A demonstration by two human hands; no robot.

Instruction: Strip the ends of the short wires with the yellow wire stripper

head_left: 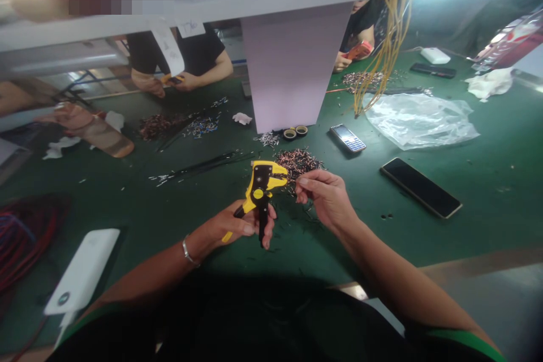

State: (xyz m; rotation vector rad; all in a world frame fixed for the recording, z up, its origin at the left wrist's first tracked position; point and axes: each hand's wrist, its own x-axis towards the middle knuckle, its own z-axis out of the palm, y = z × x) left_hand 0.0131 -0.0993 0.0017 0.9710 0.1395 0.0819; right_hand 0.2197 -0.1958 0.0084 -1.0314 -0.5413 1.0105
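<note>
We see the left hand clamped round a yellow wire stripper, its head angled toward the right hand to bring the two close — hands apart, just beside each other. Right fingertips pinch something too thin to make out. Cut wire pile sits at 12 o'clock on the green table.

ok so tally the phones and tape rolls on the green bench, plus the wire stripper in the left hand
black smartphone: 1
keypad phone: 1
dark phone further back: 1
tape rolls: 2
wire stripper in the left hand: 1
total: 6
</note>
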